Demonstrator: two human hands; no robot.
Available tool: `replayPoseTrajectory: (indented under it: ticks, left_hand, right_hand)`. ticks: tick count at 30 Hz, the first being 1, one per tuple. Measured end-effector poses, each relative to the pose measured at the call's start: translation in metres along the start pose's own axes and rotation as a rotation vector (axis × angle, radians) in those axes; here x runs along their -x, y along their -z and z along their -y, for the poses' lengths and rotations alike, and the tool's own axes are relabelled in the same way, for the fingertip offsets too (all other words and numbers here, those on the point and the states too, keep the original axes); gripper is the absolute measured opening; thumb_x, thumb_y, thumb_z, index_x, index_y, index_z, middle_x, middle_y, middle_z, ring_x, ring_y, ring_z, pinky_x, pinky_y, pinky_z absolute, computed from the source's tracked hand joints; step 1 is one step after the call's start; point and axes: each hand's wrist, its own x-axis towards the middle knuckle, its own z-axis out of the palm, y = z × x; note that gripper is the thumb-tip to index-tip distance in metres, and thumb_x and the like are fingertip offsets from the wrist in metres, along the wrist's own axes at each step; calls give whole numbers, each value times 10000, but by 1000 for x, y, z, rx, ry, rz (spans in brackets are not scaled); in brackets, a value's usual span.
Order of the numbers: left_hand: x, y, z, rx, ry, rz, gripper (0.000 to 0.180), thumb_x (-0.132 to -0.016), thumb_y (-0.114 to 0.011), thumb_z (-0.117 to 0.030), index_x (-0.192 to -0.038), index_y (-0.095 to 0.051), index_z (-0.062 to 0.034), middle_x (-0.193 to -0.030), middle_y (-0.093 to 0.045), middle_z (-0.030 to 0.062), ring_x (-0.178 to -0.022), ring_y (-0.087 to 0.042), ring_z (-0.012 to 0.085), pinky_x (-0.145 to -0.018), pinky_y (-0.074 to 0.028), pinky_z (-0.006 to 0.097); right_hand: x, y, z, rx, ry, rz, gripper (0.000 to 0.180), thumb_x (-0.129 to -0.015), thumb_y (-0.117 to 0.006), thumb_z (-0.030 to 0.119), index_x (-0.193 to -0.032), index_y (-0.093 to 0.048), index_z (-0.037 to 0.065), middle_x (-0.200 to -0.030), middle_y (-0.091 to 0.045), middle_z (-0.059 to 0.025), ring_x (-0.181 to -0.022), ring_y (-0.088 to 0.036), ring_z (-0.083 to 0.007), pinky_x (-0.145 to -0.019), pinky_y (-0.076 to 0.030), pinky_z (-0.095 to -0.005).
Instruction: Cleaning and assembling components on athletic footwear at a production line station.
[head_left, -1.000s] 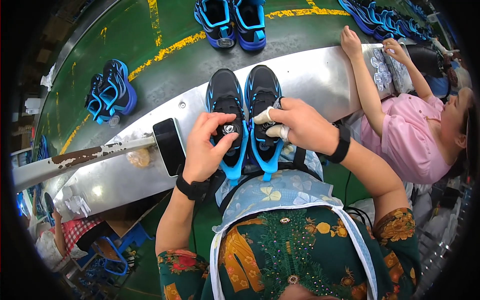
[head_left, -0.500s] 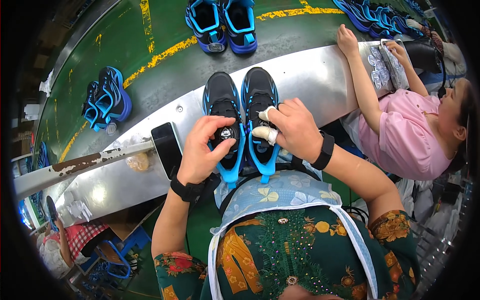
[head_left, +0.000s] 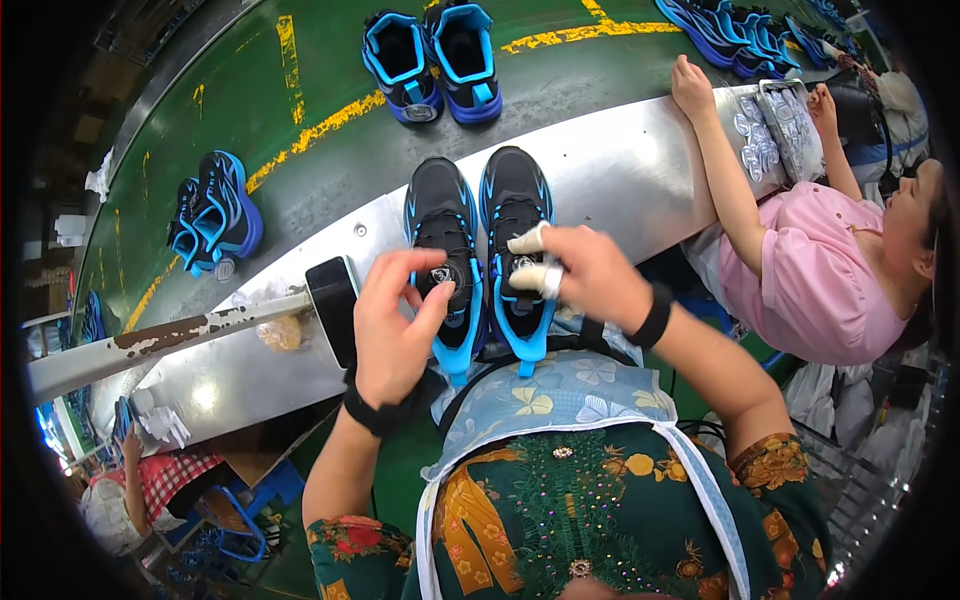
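Observation:
A pair of black and blue sneakers stands side by side in front of me, toes pointing away: a left shoe (head_left: 437, 200) and a right shoe (head_left: 515, 185). Each has a round dial on its tongue. My left hand (head_left: 392, 320) has thumb and index finger at opposite edges of the left shoe's dial (head_left: 444, 275). The right shoe's dial (head_left: 522, 263) lies between the thumb and index finger of my right hand (head_left: 595, 275), which wear pale fingertip covers. Slight motion blurs that hand. Black bands circle both wrists.
A metal ledge (head_left: 610, 150) runs beside a green belt (head_left: 330, 60) carrying more sneakers (head_left: 470, 60). A phone (head_left: 333, 310) and a chipped metal bar (head_left: 170, 340) lie left. At right, a co-worker in pink (head_left: 830, 270) sits by a tray of clear round pieces (head_left: 790, 125).
My fingers stay around the two dials, with my right hand shifting slightly. The co-worker's farther hand has moved off the tray to its right. The whole view has shifted a little.

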Motion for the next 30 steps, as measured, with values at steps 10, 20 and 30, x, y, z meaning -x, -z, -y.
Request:
replayPoseTrajectory:
  ticks: [10, 20, 30]
  left_hand:
    - [18, -81, 3, 1079, 858, 283, 257, -1006, -509, -258, -1048, -541, -6, -852, -688, 166, -504, -499, 85, -390, -309, 198]
    - [26, -109, -8, 615, 505, 110, 220, -1011, -488, -195, -912, -580, -22, -844, -712, 140, -480, -510, 60, -471, -401, 201]
    - [20, -119, -6, 831, 614, 156, 224, -1016, -450, -160, -1058, -587, 12, -904, -706, 183, -491, -545, 84, -482, -436, 192]
  right_hand:
    - [-54, 0, -64, 271, 217, 39, 281, -930, -618, 269, -1200, -632, 194, -938, -529, -190, -853, -595, -380, -765, -505, -420]
    - [-56, 49, -71, 40, 400, 210, 400, -894, -672, 237, -1277, -604, 140, -971, -620, -175, -825, -586, -310, -753, -477, -372]
    - [9, 19, -39, 245, 301, -87, 365, -774, -769, 225, -1079, -652, 60, -844, -651, -134, -760, -642, -316, -690, -514, -390]
